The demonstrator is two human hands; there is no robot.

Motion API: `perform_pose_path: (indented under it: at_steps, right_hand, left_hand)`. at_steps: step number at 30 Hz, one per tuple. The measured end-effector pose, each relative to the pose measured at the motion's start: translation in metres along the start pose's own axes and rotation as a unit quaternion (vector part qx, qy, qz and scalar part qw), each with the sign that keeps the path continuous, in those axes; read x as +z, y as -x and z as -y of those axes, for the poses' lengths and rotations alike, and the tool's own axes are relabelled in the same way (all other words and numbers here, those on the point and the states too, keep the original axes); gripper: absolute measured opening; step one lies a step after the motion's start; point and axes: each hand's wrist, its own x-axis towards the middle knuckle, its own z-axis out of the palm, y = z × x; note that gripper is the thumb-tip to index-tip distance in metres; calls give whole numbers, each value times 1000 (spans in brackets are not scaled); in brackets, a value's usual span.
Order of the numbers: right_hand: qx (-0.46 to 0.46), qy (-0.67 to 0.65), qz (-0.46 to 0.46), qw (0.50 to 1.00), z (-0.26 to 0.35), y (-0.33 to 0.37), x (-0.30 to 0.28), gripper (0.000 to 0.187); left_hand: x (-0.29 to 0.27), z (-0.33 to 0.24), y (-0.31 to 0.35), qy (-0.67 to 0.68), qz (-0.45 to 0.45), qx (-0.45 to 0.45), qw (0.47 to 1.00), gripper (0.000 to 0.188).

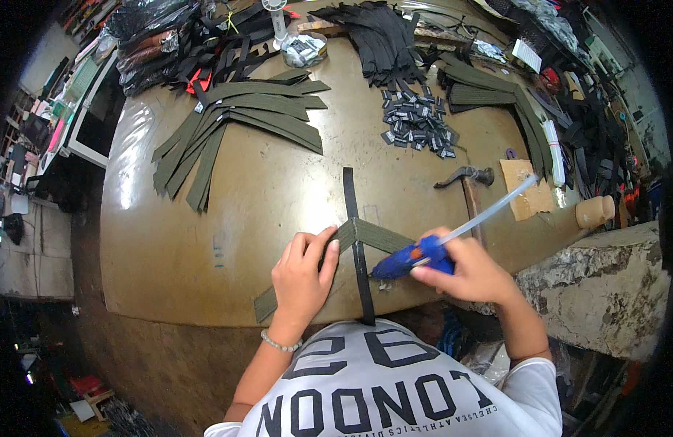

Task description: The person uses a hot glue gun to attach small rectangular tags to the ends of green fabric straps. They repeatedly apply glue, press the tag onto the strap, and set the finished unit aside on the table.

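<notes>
My right hand (pixel 469 271) is wrapped round a blue hot glue gun (pixel 395 265), a long translucent glue stick (pixel 497 206) jutting from its back. The nozzle points left, close beside a narrow black strap (pixel 361 271) that runs lengthwise toward my body. Across this strap lies an olive-green webbing strip (pixel 380 237), bent into an upside-down V with its peak on the black strap. My left hand (pixel 301 277) rests on the green strip's left arm, fingers stretched forward and thumb apart, pressing it to the table. The palm hides part of the strip.
Green strips (pixel 238 109) fan out at the far left; more green strips (pixel 482 95) lie far right. Small black tags (pixel 416 120) are heaped below a black strap bundle (pixel 373 44). A metal lever (pixel 464 175), cardboard (pixel 524 191) and a clear tub (pixel 304 49) are on the table (pixel 162 255).
</notes>
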Motion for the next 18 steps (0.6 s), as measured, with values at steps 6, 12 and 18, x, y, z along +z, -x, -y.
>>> perform_pose_path:
  at_steps: [6,12,18]
  right_hand:
    - [117,74,-587,798,-92,13,-64,40]
    - [470,299,-287,779,-47,63,-77,62]
    - [-24,-394,-85,915,10,-1,54,29]
  left_hand:
    - [-10,9,8,217,-21,-82,973,44]
    - [-18,-4,5,427,-14,-105,898,50]
    - [-19,-34,1,454,115,-64,881,52]
